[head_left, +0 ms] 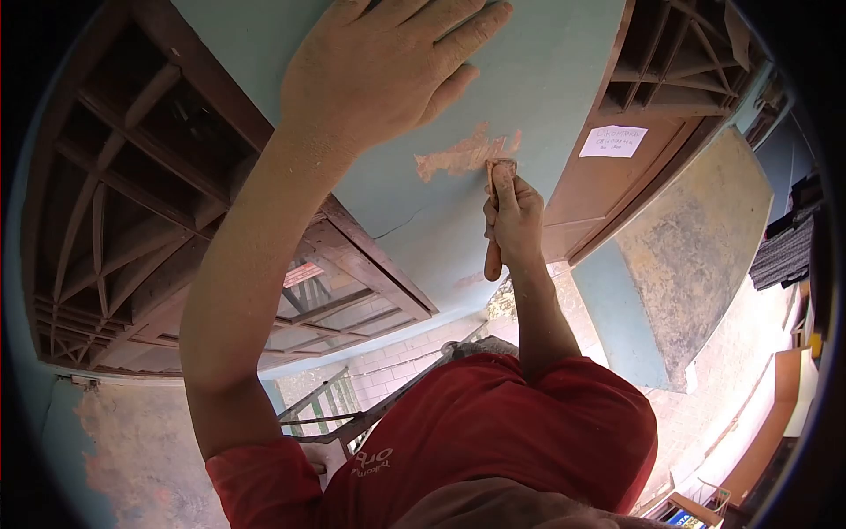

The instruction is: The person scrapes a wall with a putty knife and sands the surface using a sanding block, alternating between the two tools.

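My left hand [379,79] lies flat against a pale blue-green painted wall [555,79], its fingers stretched out and partly cut off by the top edge of the view. In my right hand [520,216] is a scraper [493,264] with a wooden handle, the fingers wrapped round it and the thumb up along its blade end. The blade end meets the wall at the lower right edge of a ragged bare patch [458,157], where the paint is off and a pinkish-tan layer shows. A thin crack [398,226] runs through the paint below the patch.
Brown wooden lattice frames with glass [150,176] flank the wall on the left. On the right is a brown door [599,185] bearing a white paper note [613,142]. Behind are a green railing [322,401], a patchy wall section [696,256] and dark hanging clothes [784,251].
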Demonstrator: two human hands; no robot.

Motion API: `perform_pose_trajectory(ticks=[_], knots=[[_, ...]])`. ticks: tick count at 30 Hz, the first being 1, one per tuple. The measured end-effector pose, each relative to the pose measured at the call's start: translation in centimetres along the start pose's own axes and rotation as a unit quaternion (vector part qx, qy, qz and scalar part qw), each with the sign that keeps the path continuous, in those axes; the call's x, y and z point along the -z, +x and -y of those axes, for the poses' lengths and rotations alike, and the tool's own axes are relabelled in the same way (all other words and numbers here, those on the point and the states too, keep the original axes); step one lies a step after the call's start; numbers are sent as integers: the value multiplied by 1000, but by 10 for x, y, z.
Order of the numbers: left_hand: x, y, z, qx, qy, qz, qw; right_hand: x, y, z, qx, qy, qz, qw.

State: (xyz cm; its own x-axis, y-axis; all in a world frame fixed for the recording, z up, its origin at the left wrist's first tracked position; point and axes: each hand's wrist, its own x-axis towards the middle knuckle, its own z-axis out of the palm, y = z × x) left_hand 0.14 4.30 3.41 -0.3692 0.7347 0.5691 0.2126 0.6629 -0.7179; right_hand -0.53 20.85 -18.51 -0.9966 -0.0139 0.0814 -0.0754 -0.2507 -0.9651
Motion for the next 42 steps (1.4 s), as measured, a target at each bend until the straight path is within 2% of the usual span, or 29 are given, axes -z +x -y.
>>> perform_pose_trajectory(ticks=[4, 9, 12, 15, 17, 18, 23, 25, 27, 29, 31, 33, 35, 37, 39, 40, 42], knots=[[-2, -2, 0, -5, -2, -4, 1000, -1, 13, 39, 18, -14, -9, 1000], [-3, 0, 0, -2, -4, -9, 1000, -4, 2, 5, 28, 17, -7, 999], [-10, -1, 1, 0, -5, -45, 999, -6, 15, 26, 33, 14, -3, 999], [-4, -1, 0, 2, -4, -11, 1000, -3, 19, 35, 80, -15, 3, 997], [-6, -2, -1, 4, -4, -11, 1000, -4, 10, 13, 31, -3, -3, 1000], [-6, 0, 0, 2, -3, -12, 1000, -7, 2, 7, 40, -9, 5, 999], [3, 0, -2, 4, 0, 12, 1000, -11, 17, 40, 48, 20, -20, 998], [2, 0, -1, 4, 12, 27, 1000, -12, 23, 43, 101, 27, 1, 995], [-8, -3, 0, 0, -2, -22, 1000, -10, 7, 7, 75, 16, 11, 997], [-8, -2, 1, 2, 8, -27, 1000, -10, 5, -2, 49, -3, 22, 999], [-8, -4, -2, -2, 2, -25, 1000, -13, 4, 14, 47, -9, -26, 999], [-8, -2, -2, 4, 5, -25, 1000, -15, 17, 42, 50, 12, -24, 998], [-15, -2, -2, 2, 1, -44, 999, -17, 24, 54, 109, -7, -17, 994], [-18, -4, -1, -4, 4, -66, 998, -11, 23, 38, 116, 3, -11, 993], [-23, -5, -1, 10, 4, -80, 997, -3, 11, 20, 50, 31, 42, 997], [-17, -2, -1, 0, 1, -85, 996, 5, 6, 7, 50, 87, 61, 993], [-2, -3, -1, 4, -2, -24, 1000, 0, 2, -5, 82, 130, 13, 988]])
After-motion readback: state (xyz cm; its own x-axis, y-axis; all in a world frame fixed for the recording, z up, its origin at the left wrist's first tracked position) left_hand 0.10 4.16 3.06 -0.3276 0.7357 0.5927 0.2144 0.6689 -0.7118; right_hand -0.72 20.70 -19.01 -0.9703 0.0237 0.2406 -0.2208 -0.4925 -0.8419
